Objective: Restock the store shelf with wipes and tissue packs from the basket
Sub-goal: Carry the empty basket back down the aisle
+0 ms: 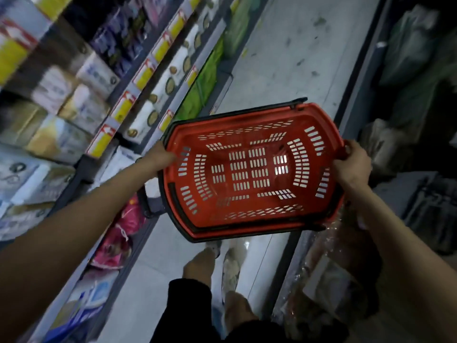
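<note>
Left hand (162, 155) and right hand (352, 163) each grasp an end rim of the red basket (252, 169), mid-frame over the aisle floor and looking empty. Shelf (118, 115) runs along the left; swinging it too close could knock the packs.

Red slotted basket (252, 169), black handles (173, 201); yellow-red shelf tags (122, 105).
</note>
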`<action>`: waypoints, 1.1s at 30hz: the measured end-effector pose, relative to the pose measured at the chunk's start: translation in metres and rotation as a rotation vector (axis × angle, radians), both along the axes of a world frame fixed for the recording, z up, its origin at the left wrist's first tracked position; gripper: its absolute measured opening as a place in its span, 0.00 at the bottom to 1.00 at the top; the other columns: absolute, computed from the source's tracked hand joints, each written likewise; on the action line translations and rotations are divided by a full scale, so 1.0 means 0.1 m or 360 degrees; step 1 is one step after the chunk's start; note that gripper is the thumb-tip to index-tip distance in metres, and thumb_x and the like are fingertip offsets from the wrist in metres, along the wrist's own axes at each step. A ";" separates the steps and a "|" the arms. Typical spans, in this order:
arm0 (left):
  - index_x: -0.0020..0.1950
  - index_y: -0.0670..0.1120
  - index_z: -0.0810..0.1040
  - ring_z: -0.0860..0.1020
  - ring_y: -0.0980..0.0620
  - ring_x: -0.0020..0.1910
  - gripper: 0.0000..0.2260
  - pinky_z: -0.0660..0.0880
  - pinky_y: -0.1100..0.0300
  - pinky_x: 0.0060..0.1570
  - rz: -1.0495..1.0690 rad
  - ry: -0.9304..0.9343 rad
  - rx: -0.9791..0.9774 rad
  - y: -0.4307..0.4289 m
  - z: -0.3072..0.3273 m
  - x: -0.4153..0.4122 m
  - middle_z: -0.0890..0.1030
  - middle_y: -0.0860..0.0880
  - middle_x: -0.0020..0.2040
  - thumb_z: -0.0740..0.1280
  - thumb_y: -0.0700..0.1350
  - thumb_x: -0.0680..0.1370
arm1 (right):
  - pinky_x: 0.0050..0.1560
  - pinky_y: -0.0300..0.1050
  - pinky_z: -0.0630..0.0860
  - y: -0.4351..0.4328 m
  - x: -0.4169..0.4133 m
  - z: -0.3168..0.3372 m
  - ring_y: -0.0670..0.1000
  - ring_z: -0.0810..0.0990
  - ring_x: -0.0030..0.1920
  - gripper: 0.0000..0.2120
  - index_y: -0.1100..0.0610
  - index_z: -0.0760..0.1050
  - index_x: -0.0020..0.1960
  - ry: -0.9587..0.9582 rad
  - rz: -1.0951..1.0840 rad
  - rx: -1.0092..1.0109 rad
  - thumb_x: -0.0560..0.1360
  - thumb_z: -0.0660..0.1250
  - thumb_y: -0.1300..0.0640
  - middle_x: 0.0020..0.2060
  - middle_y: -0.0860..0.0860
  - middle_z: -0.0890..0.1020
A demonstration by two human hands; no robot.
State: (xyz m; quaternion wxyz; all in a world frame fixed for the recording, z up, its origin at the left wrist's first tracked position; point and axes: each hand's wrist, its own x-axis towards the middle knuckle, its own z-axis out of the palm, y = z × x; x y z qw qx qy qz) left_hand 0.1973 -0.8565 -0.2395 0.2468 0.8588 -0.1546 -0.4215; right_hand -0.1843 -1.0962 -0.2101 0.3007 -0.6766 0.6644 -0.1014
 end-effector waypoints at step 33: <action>0.74 0.43 0.74 0.80 0.36 0.60 0.27 0.77 0.40 0.63 -0.0548 -0.0578 -0.0452 -8.26 1.42 1.81 0.82 0.36 0.62 0.76 0.38 0.76 | 0.58 0.52 0.76 -6.79 0.93 1.04 0.61 0.83 0.57 0.28 0.54 0.78 0.66 -0.0115 -0.0421 0.0124 0.67 0.78 0.59 0.57 0.58 0.85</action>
